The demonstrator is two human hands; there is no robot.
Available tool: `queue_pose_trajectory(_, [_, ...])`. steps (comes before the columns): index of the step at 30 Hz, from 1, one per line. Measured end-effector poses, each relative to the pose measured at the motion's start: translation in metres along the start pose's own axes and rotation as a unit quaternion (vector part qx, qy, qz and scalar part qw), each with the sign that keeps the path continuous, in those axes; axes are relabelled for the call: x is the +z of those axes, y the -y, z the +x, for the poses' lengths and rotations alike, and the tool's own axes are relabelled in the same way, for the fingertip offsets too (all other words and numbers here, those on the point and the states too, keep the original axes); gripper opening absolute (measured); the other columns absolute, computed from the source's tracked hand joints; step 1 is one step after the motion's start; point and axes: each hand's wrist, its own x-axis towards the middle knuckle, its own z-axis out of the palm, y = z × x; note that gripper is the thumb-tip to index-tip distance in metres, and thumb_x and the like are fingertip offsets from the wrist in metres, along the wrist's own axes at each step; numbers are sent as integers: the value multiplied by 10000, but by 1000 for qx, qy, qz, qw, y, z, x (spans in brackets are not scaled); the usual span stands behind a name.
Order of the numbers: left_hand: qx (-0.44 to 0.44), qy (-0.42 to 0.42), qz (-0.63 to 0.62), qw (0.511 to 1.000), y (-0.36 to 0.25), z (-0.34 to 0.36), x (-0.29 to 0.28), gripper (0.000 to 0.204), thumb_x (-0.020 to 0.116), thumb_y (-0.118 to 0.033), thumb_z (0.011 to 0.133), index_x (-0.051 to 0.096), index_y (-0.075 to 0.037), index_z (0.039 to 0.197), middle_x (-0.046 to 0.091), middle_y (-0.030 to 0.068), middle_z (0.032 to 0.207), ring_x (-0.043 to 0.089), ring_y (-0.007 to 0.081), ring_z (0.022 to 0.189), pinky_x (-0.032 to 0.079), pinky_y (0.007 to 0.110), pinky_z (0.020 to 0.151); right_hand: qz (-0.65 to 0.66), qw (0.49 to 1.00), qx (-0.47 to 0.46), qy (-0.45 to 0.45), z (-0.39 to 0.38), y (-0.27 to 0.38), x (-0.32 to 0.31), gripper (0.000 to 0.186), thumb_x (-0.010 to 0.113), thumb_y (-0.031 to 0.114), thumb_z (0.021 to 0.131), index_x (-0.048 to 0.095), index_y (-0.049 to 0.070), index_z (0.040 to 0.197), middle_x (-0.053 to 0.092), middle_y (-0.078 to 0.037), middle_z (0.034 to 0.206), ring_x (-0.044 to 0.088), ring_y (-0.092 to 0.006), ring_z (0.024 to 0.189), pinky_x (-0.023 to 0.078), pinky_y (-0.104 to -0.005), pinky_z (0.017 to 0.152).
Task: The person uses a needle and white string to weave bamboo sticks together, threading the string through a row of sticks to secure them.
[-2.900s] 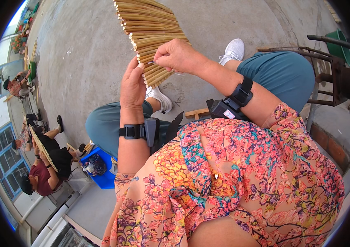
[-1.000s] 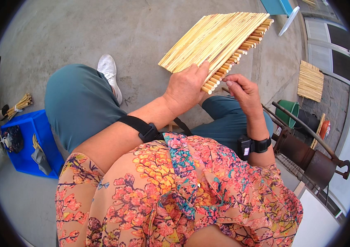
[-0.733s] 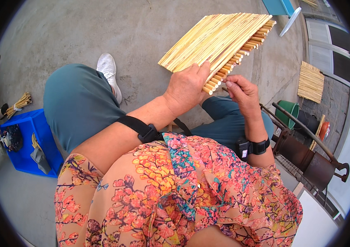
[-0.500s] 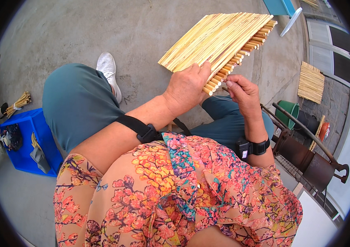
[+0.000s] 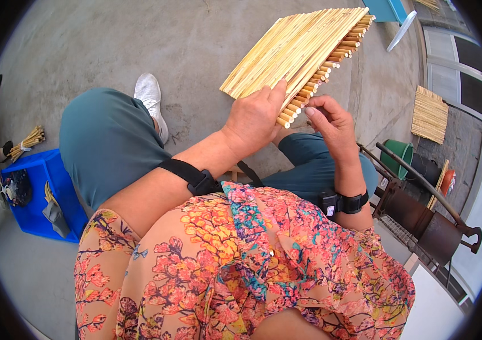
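A mat of straw-coloured reed sticks (image 5: pixel 292 51) is held up in front of me, tilted, its far end pointing away to the right. My left hand (image 5: pixel 252 119) is closed on its near left edge, the thumb lying on top and the other fingers hidden underneath. Along the right edge, the round cut ends of the sticks show in a thick row. Beside the nearest of these ends is my right hand (image 5: pixel 334 126), thumb and forefinger pinched together. Whatever lies between those fingertips is too small to make out.
On the left stand a blue crate (image 5: pixel 28 218) with a grey cloth thing inside and a tied bundle of sticks (image 5: pixel 30 137). To the right are another reed mat (image 5: pixel 429 116), a green bucket (image 5: pixel 398 154) and a rusty metal frame (image 5: pixel 440 235). A light-blue object (image 5: pixel 385 8) is at the far right.
The mat has moved slightly up and away, with my left hand still on it. My right hand's fingers have shifted a little up along the stick ends.
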Motion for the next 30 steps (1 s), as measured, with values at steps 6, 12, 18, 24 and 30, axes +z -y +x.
queue_pose_trajectory(6, [6, 1, 9, 1000, 0, 2, 2, 588, 642, 5, 648, 465, 23, 1209, 613, 171, 955, 616, 315, 855, 512, 377, 692, 72, 997, 10, -22, 5, -12, 2, 37, 601, 34, 845, 604, -1, 857, 498, 23, 782, 427, -35, 644, 343, -186, 552])
queue_pose_trajectory(12, [46, -19, 32, 998, 1, 1, 2, 513, 650, -84, 667, 480, 43, 1135, 591, 143, 807, 619, 276, 743, 506, 344, 630, 117, 992, 12, -44, 4, -12, 5, 31, 592, 3, 824, 615, -16, 816, 493, 21, 759, 420, -43, 654, 321, -198, 555])
queue_pose_trajectory(18, [18, 5, 3, 1000, 1, 1, 1, 570, 650, -10, 658, 477, 25, 1200, 615, 176, 962, 621, 316, 848, 512, 375, 704, 163, 985, 35, -38, 5, -11, 5, 46, 585, -8, 816, 620, -37, 826, 496, 28, 765, 405, -41, 614, 308, -188, 527])
queue_pose_trajectory(24, [16, -2, -2, 1000, 2, 4, 6, 543, 647, -2, 666, 490, 29, 1184, 622, 190, 954, 622, 319, 852, 510, 375, 708, 173, 983, 15, -53, 1, -12, 5, 101, 585, 19, 833, 641, -41, 893, 496, 31, 732, 402, -30, 589, 288, -180, 499])
queue_pose_trajectory(30, [13, 0, 4, 1000, -2, 5, 7, 532, 648, -13, 673, 493, 29, 1180, 623, 186, 947, 624, 311, 850, 512, 369, 696, 189, 979, 69, -42, -1, -16, -2, 95, 587, 65, 852, 629, 2, 909, 478, 48, 635, 368, -13, 514, 264, -175, 442])
